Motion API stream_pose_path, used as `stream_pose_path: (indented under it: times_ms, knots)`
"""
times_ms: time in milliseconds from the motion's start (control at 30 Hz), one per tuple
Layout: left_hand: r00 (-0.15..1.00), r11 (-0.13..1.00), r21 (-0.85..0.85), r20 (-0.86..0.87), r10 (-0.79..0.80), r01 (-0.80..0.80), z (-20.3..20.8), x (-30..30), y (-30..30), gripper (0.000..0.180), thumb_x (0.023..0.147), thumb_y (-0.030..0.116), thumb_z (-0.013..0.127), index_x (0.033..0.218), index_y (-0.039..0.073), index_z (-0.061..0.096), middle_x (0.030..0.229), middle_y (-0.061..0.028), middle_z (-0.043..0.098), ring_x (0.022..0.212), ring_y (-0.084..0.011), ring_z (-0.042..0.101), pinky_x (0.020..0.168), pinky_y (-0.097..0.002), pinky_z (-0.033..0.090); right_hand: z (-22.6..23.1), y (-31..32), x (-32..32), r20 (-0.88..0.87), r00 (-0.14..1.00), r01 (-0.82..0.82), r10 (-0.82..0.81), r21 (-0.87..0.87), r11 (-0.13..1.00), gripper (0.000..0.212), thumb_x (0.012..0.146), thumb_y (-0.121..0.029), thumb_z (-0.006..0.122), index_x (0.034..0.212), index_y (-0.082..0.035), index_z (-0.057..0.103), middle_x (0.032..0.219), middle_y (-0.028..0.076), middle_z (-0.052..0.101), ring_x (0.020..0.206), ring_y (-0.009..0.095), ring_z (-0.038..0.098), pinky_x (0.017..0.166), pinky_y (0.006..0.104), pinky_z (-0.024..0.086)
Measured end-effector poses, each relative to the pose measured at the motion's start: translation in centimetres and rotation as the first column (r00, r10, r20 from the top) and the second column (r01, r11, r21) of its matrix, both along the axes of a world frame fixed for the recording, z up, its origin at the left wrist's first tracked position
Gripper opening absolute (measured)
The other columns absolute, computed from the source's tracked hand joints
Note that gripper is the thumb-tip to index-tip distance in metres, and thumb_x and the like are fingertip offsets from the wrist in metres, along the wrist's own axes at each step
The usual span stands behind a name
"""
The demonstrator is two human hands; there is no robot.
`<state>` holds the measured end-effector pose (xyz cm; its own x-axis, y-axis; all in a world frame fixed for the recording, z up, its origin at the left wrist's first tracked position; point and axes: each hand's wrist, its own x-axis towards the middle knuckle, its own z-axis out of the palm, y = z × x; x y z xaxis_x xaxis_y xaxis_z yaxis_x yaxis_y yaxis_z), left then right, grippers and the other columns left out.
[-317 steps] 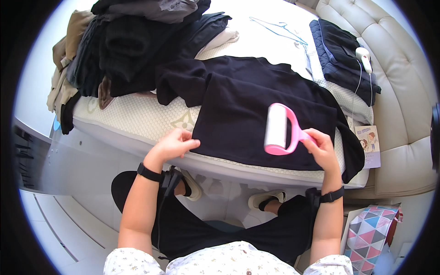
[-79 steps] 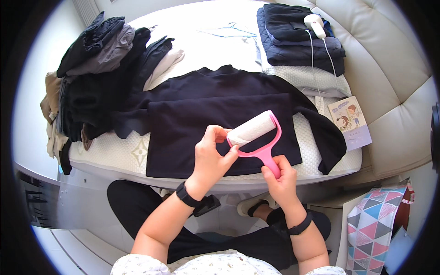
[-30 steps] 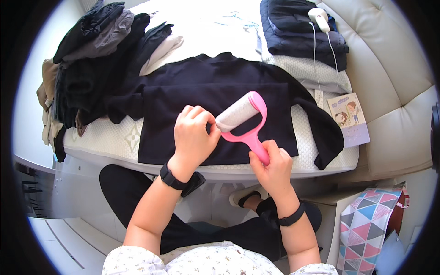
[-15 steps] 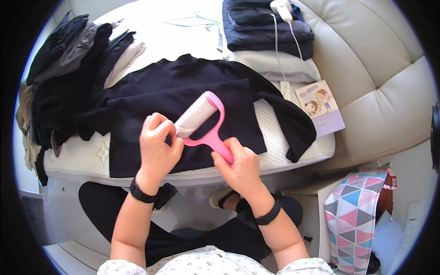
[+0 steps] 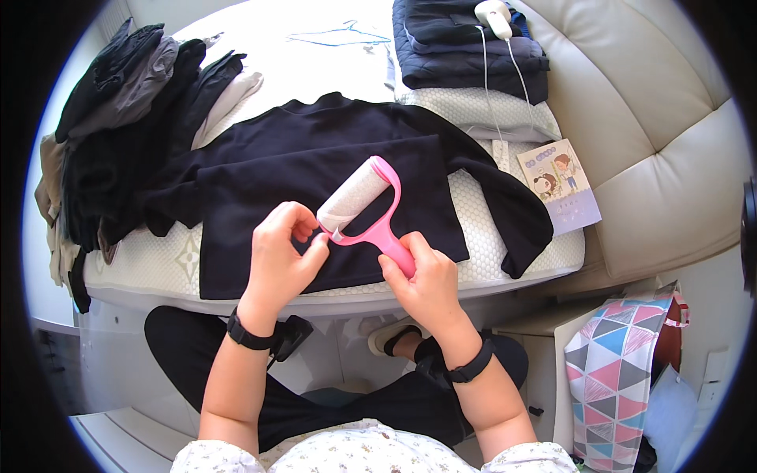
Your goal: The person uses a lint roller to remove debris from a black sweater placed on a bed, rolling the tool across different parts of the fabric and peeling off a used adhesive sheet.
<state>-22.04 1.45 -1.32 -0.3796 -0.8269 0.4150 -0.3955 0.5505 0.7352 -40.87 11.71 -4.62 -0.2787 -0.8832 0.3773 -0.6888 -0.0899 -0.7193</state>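
The right hand grips the pink lint roller, fingers wrapped; whether the left hand pinches it is unclear.

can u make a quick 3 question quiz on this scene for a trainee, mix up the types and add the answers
1. True or false: the left hand is wrapped around the pink handle of the lint roller.
2. Multiple choice: as pictured, where does the book lie relative to the spread black garment?
A) To its left
B) To its right
C) On top of it
3. Short answer: what is the white handheld device resting on?

Key
1. False: the right hand holds it; the left is by the roller's near end, and whether it touches is hard to tell.
2. B
3. The folded dark fabric stack
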Motion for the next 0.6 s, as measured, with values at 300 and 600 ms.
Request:
stream_pose_path:
  times_ms: [300, 600]
  knots:
    - [0.975, 0.956, -0.282, 0.178, 0.137, -0.083, -2.0, -0.9, 0.2, 0.019, 0.068, -0.001, 0.074, 0.073, 0.001, 0.056, 0.067, -0.0060, 0.053, 0.056, -0.0172, 0.056, 0.054, -0.0287, 0.046, 0.3, 0.0, 0.7, -0.055, 0.998, -0.021, 0.020, -0.031, 0.999, 0.025, 0.083, -0.023, 0.073, 0.090, -0.003, 0.060, 0.066, 0.015, 0.063, 0.061, 0.034, 0.065, 0.056, 0.0404, 0.049]
    - [0.998, 0.997, 0.050, -0.014, -0.066, 0.067, 1.2, 0.2, 1.3, 0.010, 0.074, -0.008, 0.066, 0.073, -0.002, 0.058, 0.066, -0.0021, 0.053, 0.055, -0.0051, 0.050, 0.051, -0.0212, 0.038, -0.6, -1.0, 0.4, -0.143, 0.988, 0.074, -0.065, 0.058, 0.996, 0.024, 0.089, -0.030, 0.067, 0.091, -0.007, 0.059, 0.072, 0.012, 0.066, 0.064, 0.034, 0.066, 0.055, 0.0436, 0.051]
